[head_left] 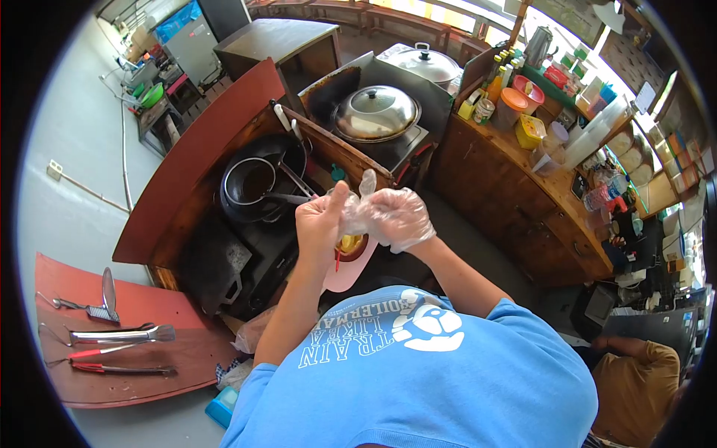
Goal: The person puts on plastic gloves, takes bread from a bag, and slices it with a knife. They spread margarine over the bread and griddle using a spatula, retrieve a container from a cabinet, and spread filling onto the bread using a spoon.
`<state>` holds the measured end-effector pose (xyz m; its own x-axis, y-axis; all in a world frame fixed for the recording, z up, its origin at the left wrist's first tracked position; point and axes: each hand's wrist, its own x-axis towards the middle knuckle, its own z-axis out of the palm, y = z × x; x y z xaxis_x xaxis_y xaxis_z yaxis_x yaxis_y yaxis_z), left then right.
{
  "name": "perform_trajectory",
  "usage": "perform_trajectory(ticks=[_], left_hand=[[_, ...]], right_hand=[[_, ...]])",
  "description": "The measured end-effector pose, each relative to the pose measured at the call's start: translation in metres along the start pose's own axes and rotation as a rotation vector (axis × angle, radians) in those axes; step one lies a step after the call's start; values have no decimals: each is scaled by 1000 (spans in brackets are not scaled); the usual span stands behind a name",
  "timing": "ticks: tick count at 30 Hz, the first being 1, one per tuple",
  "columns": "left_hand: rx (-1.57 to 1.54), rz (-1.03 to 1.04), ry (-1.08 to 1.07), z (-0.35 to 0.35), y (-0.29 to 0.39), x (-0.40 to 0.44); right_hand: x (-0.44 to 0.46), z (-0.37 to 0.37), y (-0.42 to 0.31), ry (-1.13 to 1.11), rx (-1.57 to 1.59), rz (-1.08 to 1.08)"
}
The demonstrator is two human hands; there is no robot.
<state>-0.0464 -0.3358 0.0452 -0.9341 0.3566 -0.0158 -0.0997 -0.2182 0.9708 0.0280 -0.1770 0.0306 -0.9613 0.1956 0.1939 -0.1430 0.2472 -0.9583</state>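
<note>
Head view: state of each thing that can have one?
Left hand: ungloved, pinching clear plastic
Right hand: gloved, grip unclear
Plastic glove: worn on right hand, crinkled
Front domed pan: lid on
Rear pot: lid on
Wok: uncovered
Bowl: uncovered, yellow contents, partly hidden
Metal tongs: lying on red shelf

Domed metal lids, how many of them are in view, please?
2: the nearer lid at top centre, the farther lid behind it, to its right; more may be hidden.
</note>
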Motion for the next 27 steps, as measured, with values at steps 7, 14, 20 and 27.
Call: perform_trajectory(ticks=[7,14,20,27], left_hand=[[-359,-182,-245,-7,9,6],[-382,-105,-174,-6,0,19],[-218,25,-63,9,-3,15],[130,97,-102,17,-11,10]], right_hand=[[13,-29,27,180,739,221],[16,-45,47,404,831,354],[7,-51,14,776,-456,-531],[3,-30,-12,69,-495,-285]])
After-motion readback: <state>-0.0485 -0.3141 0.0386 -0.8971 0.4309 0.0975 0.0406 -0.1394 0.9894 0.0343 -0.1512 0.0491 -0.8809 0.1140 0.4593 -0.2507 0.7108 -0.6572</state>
